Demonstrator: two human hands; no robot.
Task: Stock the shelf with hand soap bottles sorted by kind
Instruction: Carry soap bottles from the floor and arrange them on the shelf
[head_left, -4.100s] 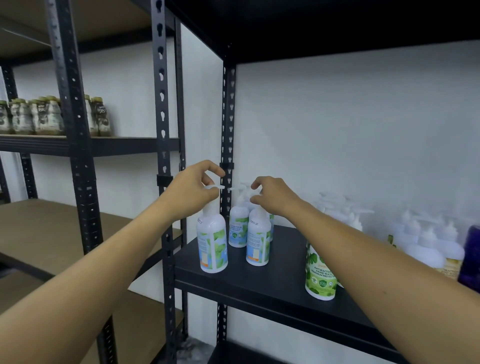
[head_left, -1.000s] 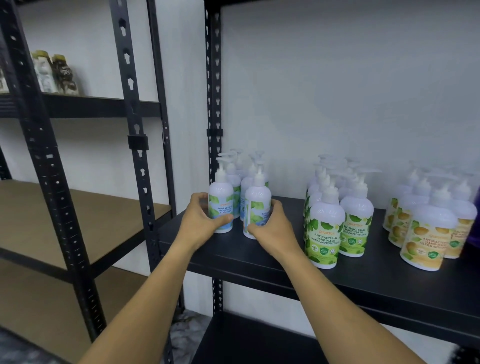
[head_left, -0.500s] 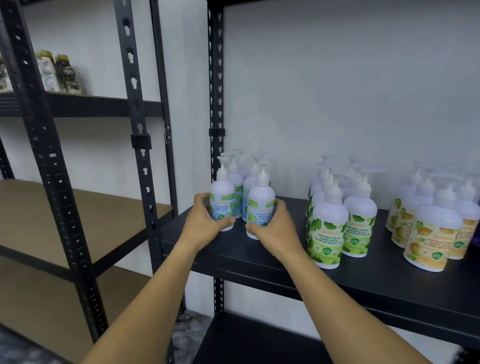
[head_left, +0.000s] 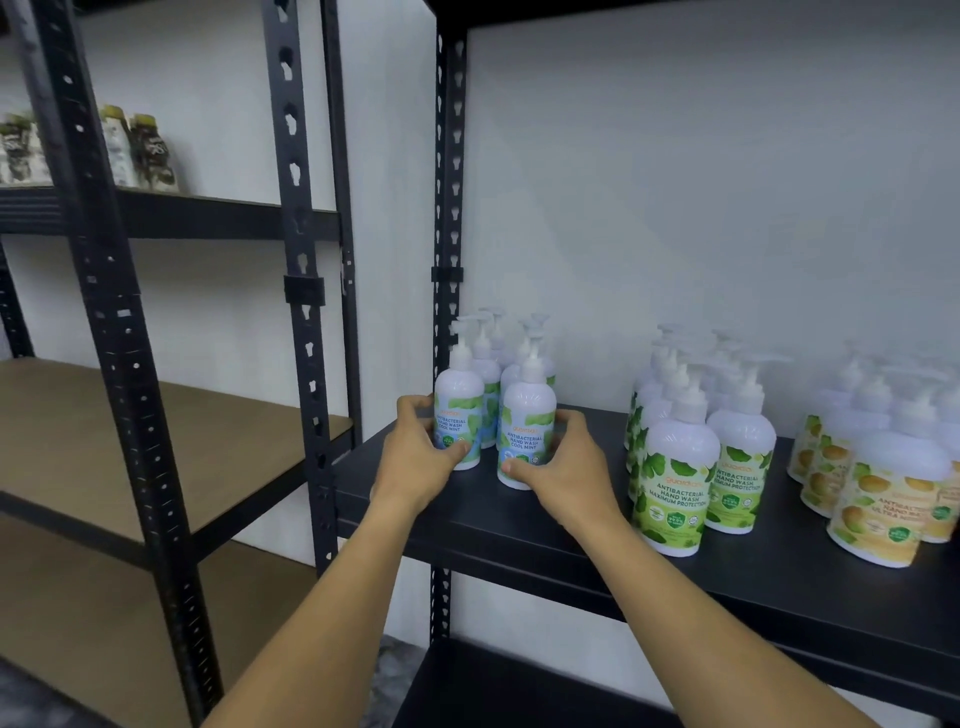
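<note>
On the black shelf (head_left: 545, 525) stand three groups of white pump bottles. At the left is the cool mint group with blue-green labels. My left hand (head_left: 418, 454) grips the front left cool mint bottle (head_left: 458, 400) low on its side. My right hand (head_left: 561, 467) grips the front right cool mint bottle (head_left: 527, 410) near its base. Both bottles stand upright on the shelf. In the middle is the green-leaf maximum protection group (head_left: 675, 467). The orange-label group (head_left: 878, 499) is at the right, partly cut off.
A black slotted upright (head_left: 445, 208) rises just behind the cool mint group. Left of it stands a second rack with brown boards (head_left: 104, 426) and small bottles (head_left: 140, 150) on a higher shelf. A white wall is behind.
Both hands stayed on the two front cool mint bottles and shifted slightly; the bottles' labels now face forward. Four seconds ago the hands were at the pump heads.
</note>
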